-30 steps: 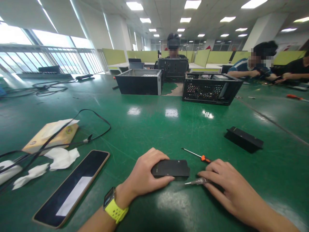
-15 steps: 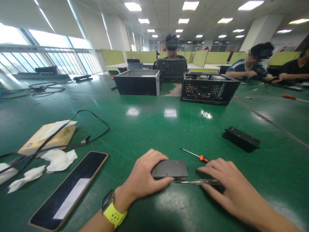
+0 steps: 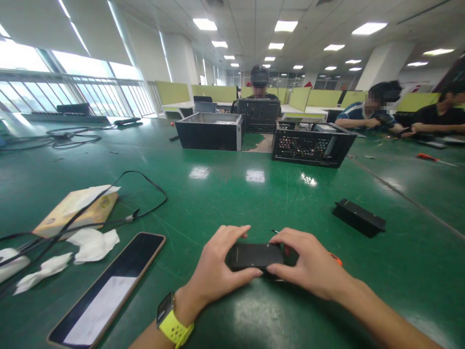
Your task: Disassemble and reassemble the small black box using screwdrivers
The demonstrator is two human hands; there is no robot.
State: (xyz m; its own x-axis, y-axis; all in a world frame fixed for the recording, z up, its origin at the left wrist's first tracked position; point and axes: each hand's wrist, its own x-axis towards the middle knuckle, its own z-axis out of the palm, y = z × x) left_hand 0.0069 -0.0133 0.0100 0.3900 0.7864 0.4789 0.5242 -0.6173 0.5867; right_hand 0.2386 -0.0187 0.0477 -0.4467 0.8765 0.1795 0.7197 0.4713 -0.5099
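One black box [image 3: 252, 255] lay between the person's left hand [image 3: 222, 265] and right hand [image 3: 308, 259], on the tabletop [image 3: 214, 203] or barely above it; I couldn't tell which. The step in hand seemed to be steadying or adjusting the box from both ends. To my eye, the next move called for an even grip, with thumbs kept low on the near edge so the box didn't skew.

It looked flat-topped, dark and matte, with a few small bright spots on its upper face; its ends were hidden by fingers.

The left hand curled round one end, its index finger seemingly raised; the right hand pinched the other between thumb and fingers. Partly hidden behind the right hand was a screwdriver [image 3: 336, 260]. A second black part [image 3: 359, 219] sat beyond it to the right, and a phone [image 3: 109, 287] left of the left hand.
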